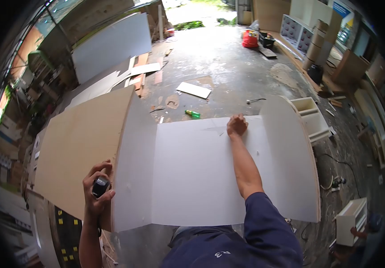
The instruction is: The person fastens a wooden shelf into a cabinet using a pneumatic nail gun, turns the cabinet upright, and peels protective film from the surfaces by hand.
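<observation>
A white cabinet carcass point(197, 178) stands in front of my body, with a tall side board on its left and another on its right. My left hand point(97, 190) is by the outer left side board point(132, 165), fingers curled round a small black tool point(100, 186) that looks like a tape measure. Reaching across the white inner panel, my right hand point(237, 125) is closed at its far edge. Whatever its fingers hold, if anything, is hidden under the knuckles.
Beyond the cabinet lie a green bottle point(193, 114) and a white board point(193, 90) on the floor. A drawer-like white box point(311, 118) is at the right. Near the lower right, another person's hand point(357, 232) touches a small white cabinet point(351, 222). A cable point(349, 167) trails nearby.
</observation>
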